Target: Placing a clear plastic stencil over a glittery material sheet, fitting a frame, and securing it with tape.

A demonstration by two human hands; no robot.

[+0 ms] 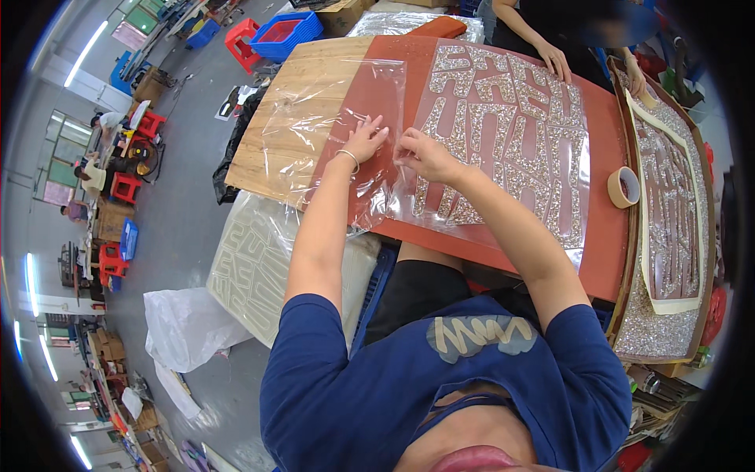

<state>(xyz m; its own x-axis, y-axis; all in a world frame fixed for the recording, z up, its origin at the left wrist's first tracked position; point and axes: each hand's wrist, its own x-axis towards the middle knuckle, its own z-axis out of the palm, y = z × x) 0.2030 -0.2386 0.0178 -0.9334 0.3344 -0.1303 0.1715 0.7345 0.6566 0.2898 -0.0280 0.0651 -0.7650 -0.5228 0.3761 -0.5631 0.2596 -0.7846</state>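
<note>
My left hand [366,142] lies on a clear plastic film [358,102], fingers spread. The film spreads over the wooden board and the reddish mat [605,267], wrinkled and shiny. Close beside it, my right hand [429,156] is closed, thumb and fingertips pinched at the film's right edge. To the right of that hand lies a clear sheet bearing glittering rhinestone shapes [503,98], cut in blocky, branching outlines. My right forearm covers part of its near side.
A tape roll [614,189] stands right of the sheet. Beyond it is a glitter-covered tray [653,338] holding a cream-edged stencil [675,305]. Across the table, a co-worker's hand [555,63] touches the sheet's far edge. Patterned sheets [248,256] and a white bag [181,322] lie lower left.
</note>
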